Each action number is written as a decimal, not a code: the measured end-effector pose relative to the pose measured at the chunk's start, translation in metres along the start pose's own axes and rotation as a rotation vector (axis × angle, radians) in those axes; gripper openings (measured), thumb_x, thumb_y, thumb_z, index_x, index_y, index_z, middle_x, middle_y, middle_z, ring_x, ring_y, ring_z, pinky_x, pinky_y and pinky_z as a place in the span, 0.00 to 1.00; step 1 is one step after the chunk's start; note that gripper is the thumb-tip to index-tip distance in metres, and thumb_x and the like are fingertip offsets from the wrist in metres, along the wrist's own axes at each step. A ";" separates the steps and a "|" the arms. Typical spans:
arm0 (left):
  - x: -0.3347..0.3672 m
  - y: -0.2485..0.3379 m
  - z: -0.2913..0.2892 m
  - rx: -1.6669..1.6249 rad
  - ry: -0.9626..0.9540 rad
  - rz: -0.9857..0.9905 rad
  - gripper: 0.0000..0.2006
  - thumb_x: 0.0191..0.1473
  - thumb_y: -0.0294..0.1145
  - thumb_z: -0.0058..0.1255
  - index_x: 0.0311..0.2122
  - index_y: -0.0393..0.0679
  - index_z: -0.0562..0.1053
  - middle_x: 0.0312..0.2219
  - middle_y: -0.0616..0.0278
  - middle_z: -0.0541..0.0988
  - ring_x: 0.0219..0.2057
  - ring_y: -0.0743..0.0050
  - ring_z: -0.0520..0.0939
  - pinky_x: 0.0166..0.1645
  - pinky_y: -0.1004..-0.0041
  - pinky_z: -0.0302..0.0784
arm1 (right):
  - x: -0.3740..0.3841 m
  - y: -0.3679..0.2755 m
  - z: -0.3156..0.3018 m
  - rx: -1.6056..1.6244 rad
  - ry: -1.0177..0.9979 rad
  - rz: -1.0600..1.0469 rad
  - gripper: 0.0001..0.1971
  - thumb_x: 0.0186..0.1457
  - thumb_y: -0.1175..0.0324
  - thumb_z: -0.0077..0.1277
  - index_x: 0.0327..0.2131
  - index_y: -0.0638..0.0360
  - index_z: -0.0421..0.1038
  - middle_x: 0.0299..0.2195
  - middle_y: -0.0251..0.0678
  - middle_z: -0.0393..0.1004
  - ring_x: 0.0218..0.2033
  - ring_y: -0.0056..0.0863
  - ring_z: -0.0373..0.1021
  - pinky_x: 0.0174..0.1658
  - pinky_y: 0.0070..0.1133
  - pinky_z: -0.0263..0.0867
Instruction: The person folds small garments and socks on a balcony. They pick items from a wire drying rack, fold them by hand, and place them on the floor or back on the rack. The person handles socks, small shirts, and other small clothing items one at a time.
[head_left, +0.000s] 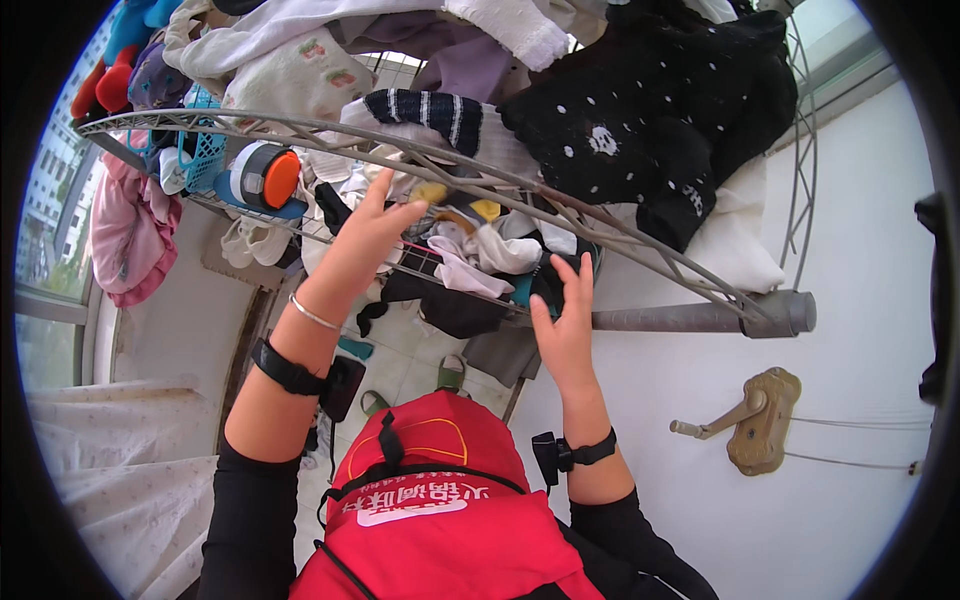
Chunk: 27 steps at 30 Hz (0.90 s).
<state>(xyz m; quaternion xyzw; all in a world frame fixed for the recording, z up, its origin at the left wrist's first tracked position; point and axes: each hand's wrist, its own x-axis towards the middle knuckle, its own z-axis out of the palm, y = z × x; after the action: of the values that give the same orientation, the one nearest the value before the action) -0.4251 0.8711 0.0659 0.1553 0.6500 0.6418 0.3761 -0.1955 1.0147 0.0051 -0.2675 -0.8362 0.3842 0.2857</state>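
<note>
My left hand (pixel 365 240) reaches over the front of a wire rack, its forefinger and thumb spread apart. Just beyond the thumb lies a blurred yellow and dark piece of cloth (pixel 455 203); I cannot make out a grip on it. Over the rack's right front part is my right hand (pixel 568 325), fingers apart and holding nothing. Near its fingertips are a dark and teal cloth (pixel 530 285) and a white cloth (pixel 505 248). A pale pink cloth (pixel 465 268) hangs at the shelf's front, between the two hands.
The grey metal rail (pixel 600 215) curves in front of heaped clothes, among them a black spotted garment (pixel 660 110). To the left stand an orange-capped container (pixel 275 180) and a blue basket (pixel 205 140). A wall-mounted hand crank (pixel 765 420) is at right, a curtain (pixel 120 460) at left.
</note>
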 end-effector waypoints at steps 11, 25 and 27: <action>-0.064 -0.042 -0.069 0.057 -0.032 -0.034 0.18 0.61 0.36 0.46 0.54 0.42 0.68 0.48 0.67 0.73 0.50 0.81 0.69 0.55 0.76 0.62 | 0.055 0.004 0.045 -0.712 -0.058 -0.111 0.12 0.51 0.67 0.54 0.41 0.56 0.73 0.47 0.37 0.74 0.57 0.39 0.63 0.63 0.49 0.45; -0.120 -0.028 -0.048 -0.060 -0.329 0.125 0.42 0.49 0.21 0.62 0.65 0.43 0.51 0.53 0.54 0.68 0.47 0.70 0.76 0.52 0.68 0.76 | 0.004 -0.081 0.090 1.168 -0.319 0.514 0.10 0.65 0.67 0.43 0.47 0.59 0.67 0.42 0.35 0.74 0.42 0.23 0.73 0.45 0.22 0.71; -0.126 -0.028 -0.054 -0.034 -0.320 0.123 0.39 0.49 0.21 0.61 0.64 0.41 0.54 0.51 0.55 0.70 0.46 0.73 0.77 0.49 0.71 0.77 | -0.007 -0.088 0.099 1.146 -0.360 0.511 0.12 0.66 0.66 0.42 0.49 0.59 0.65 0.43 0.36 0.73 0.43 0.24 0.73 0.45 0.23 0.71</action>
<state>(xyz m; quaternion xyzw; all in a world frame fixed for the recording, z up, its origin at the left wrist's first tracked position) -0.3705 0.7424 0.0698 0.2887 0.5600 0.6417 0.4374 -0.2785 0.9124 0.0196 -0.1947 -0.4437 0.8638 0.1382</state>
